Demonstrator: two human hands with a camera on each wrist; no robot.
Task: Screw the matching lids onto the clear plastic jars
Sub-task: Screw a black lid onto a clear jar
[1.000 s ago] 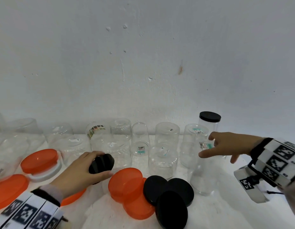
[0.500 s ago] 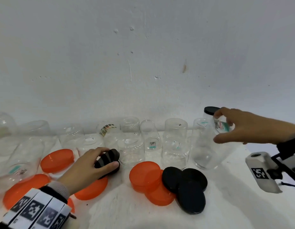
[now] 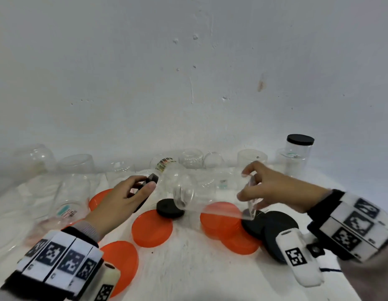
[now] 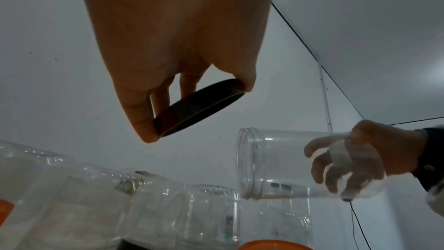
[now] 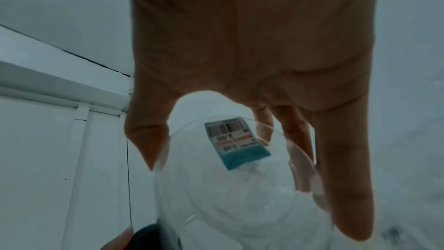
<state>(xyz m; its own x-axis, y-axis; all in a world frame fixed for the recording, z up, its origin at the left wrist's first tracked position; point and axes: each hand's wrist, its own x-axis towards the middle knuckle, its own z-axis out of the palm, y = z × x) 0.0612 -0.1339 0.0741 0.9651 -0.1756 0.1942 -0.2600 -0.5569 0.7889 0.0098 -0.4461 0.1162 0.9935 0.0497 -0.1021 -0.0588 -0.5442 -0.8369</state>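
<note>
My left hand [image 3: 145, 183] pinches a black lid [image 3: 152, 178] by its rim and holds it off the table, tilted on edge. In the left wrist view the lid [image 4: 199, 107] sits between thumb and fingers of the left hand [image 4: 195, 110]. My right hand [image 3: 245, 184] grips a clear jar [image 3: 210, 198] by its base, tipped sideways in the air with its threaded mouth facing left toward the lid. A gap separates lid and jar [image 4: 276, 163]. The right wrist view shows the right hand [image 5: 247, 187] round the jar [image 5: 240, 197], with a barcode sticker [image 5: 235, 144] on its bottom.
Several orange lids [image 3: 152, 228] and black lids [image 3: 273, 222] lie on the white table, one black lid [image 3: 170, 208] under the held jar. Clear jars [image 3: 190, 158] line the wall. A jar capped in black [image 3: 299, 153] stands at the back right.
My right hand took a jar from the row, brought it down toward the middle and tipped it sideways. My left hand lifted the black lid off the table toward the jar's mouth.
</note>
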